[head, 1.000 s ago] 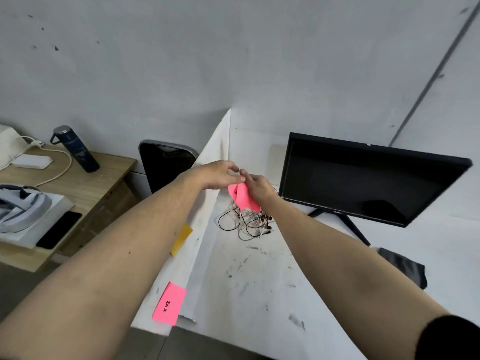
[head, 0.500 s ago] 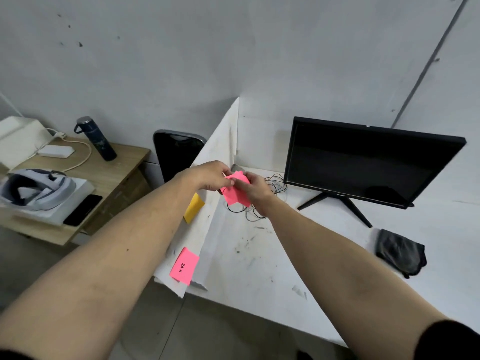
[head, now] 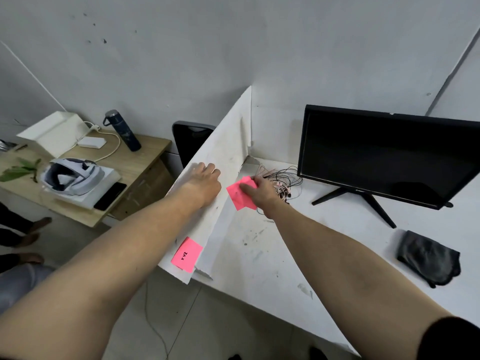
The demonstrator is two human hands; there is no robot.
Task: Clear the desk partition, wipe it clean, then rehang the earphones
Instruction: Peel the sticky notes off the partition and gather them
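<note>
A second ago both my hands met over one pink note; now they have parted. My right hand has the pink notes pinched under the thumb, just at the 9 o'clock side of the earphones, which lie in a tangle on the white desk in front of the monitor. My left hand has gone back to the partition, knuckles up and fingers curled over the outer face; it covers the spot where a yellow note hung half a second ago (I cannot tell whether it is gripping that note). A second pink note remains stuck near the partition's 6 o'clock end. So I judge clearing is partway: one note off, at least one left. The dark cloth lies unused at 3 o'clock, so wiping and rehanging are yet to come.
</note>
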